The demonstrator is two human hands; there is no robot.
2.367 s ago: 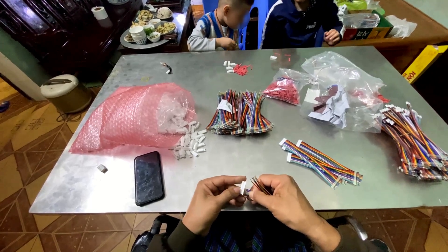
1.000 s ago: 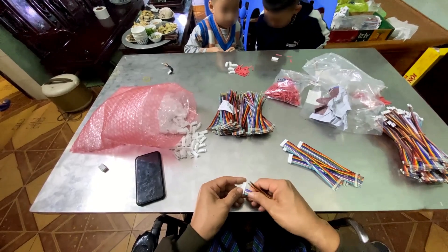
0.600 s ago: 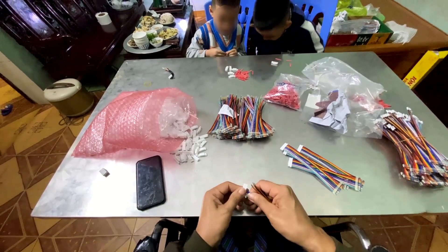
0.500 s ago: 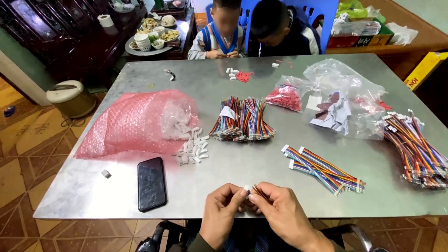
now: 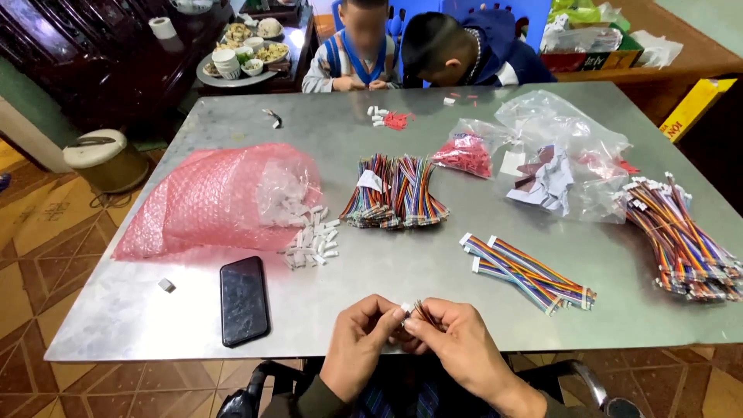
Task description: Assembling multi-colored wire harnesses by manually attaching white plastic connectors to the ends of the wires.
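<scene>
both hands meet at the near edge of the table (image 5: 155, 325), just in front of the body. the left hand (image 5: 357, 340) pinches a small white plug (image 5: 405, 309) between its fingertips, and the right hand (image 5: 457, 340) is closed on the wires (image 5: 422, 312), a thin bundle that points up toward the plug. the two hands touch each other, fingers together, so the plug and the wire ends are almost hidden between them.

the step looks like pushing wire ends into the plug. to do it well, i think the left hand should keep the plug steady with its open side facing the wires, and the right hand should grip close to the tips, so the wires do not bend. it is better to push straight, not at an angle, and to check the colour order first.

near the left edge lies a pink bag (image 5: 209, 201) with loose white plugs (image 5: 311, 244) spilling from it toward the middle. a black phone (image 5: 244, 299) lies near the front left corner. in the middle is a cable bundle (image 5: 395, 193), and more cables (image 5: 530, 271) lie right of the hands. a big cable heap (image 5: 681, 240) is at the right edge. clear bags (image 5: 565, 155) lie toward the far right corner.
</scene>
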